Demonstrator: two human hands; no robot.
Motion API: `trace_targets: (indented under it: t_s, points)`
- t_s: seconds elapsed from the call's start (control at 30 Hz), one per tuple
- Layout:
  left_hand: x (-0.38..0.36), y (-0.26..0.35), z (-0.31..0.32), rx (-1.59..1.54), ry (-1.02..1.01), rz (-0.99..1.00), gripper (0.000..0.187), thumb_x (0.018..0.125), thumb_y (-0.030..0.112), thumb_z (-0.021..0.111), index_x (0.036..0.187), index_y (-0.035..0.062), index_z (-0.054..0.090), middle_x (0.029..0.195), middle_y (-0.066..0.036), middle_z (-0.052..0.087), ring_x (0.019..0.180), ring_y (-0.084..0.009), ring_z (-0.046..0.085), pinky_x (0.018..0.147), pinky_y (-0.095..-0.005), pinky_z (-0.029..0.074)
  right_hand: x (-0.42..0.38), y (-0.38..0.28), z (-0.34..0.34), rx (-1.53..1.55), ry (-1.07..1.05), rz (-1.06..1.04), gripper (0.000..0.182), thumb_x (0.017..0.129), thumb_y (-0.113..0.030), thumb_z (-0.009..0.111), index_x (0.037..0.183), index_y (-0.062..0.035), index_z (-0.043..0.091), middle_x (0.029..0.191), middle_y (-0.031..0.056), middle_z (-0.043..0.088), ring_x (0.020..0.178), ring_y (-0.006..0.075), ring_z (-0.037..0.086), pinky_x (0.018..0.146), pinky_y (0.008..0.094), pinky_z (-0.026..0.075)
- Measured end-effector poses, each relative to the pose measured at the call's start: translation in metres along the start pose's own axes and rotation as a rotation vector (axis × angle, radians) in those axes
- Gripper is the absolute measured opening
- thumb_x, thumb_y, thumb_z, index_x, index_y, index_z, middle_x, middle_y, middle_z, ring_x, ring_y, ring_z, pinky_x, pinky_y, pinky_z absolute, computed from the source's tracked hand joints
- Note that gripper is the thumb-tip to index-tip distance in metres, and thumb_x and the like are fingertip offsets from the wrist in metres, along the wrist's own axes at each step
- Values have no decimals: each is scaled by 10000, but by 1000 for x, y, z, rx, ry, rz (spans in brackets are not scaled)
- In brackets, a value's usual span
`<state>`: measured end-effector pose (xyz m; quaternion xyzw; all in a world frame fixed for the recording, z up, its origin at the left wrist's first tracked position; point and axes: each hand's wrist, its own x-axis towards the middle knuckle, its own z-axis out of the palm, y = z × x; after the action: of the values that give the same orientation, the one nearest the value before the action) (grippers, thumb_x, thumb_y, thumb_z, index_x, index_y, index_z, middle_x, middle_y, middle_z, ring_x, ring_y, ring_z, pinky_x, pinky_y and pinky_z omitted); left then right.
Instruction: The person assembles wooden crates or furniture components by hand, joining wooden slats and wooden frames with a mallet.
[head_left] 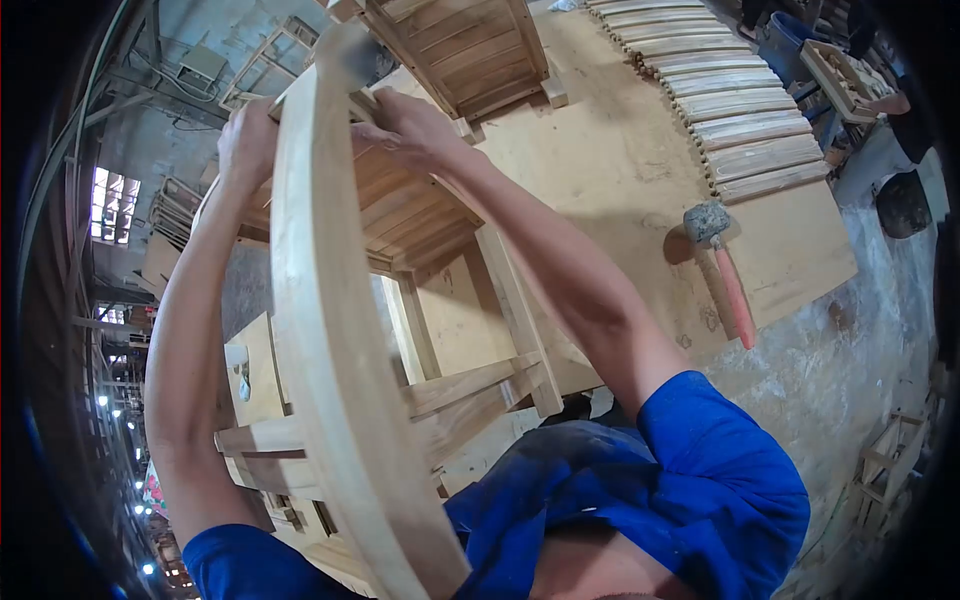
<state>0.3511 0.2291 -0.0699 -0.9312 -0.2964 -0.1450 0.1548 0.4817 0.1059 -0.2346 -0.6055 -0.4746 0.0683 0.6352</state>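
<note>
A pale wooden chair frame (310, 290) stands tilted close in front of me, its long curved post crossing the view from top to bottom. Behind that post is its slatted seat (415, 210), with rails and legs below. My left hand (248, 142) is closed around the frame's far end, left of the post. On the other side, my right hand (415, 128) grips the frame near the seat, fingers bent over the wood. The post hides part of the space between both hands. A mallet (708, 225) with a grey head and red handle lies to the right.
Another slatted wooden piece (465, 50) sits on the plywood table (590, 170) beyond my hands. A long row of wooden slats (725, 95) lies along the table's far right. At the right, a small wooden frame (890, 455) stands on the concrete floor.
</note>
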Motion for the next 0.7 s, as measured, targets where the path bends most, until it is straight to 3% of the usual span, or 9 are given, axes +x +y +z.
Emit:
trace_targets:
  t_s: [0.1,0.13,0.17,0.2,0.3,0.37,0.43,0.6,0.7]
  points:
    - [13,-42,27,90,96,103,377,906,361,527,1141,118,695,1090,-218,678,1031,-418,625,885,-521,477,-19,6,-13,33,-53,-20,639,878,-558,654,1205,-18,552,1082,222,626,1057,386,591,900,446,467]
    - [22,-54,34,-221,-17,-110,398,915,382,512,1176,127,672,1090,-222,677,1044,-409,623,880,-506,479,-32,13,-28,30,-70,-23,665,893,-535,649,1283,-8,536,1166,229,613,1142,385,570,966,443,461]
    - [36,-91,52,118,1,83,439,912,409,513,1217,126,655,1063,-226,689,1016,-402,643,857,-500,486,-55,24,-49,10,-22,-29,677,880,-505,675,1315,-7,527,1223,226,588,1186,382,540,1007,438,440]
    - [23,-54,31,115,-61,17,446,917,408,513,1251,143,646,1033,-219,700,994,-393,665,851,-505,494,-85,36,-73,-17,26,-30,695,868,-475,701,1347,-6,519,1279,223,564,1229,380,511,1048,432,419]
    - [39,-124,62,-79,1,22,415,945,357,480,1274,164,644,1061,-204,701,1041,-388,662,895,-498,493,-210,77,-186,-410,257,187,599,814,-371,762,1259,-12,581,1228,214,589,1184,358,548,1019,434,438]
    - [44,-117,62,-36,-18,26,409,947,344,473,1270,163,646,1070,-202,699,1048,-388,658,898,-496,491,-299,102,-260,-741,399,498,510,815,-355,714,1172,-12,594,1158,218,587,1118,397,559,977,477,451]
    - [53,-105,72,-21,-26,36,404,949,332,467,1267,161,648,1080,-201,697,1055,-389,654,901,-494,489,-364,106,-303,-1090,254,731,483,823,-366,688,1149,-22,597,1141,221,585,1087,417,561,922,493,469]
    - [49,-87,62,38,-29,54,394,953,300,450,1258,156,655,1103,-197,692,1073,-390,645,908,-488,485,-401,149,-329,-807,-143,838,413,861,-328,607,1157,-39,601,997,246,618,1024,407,612,848,500,489]
    - [23,-75,39,150,-3,28,389,956,281,440,1252,154,658,1118,-195,689,1084,-390,639,912,-484,483,-356,142,-309,-568,26,888,355,802,-258,631,1079,-35,631,916,233,669,889,407,667,761,474,516]
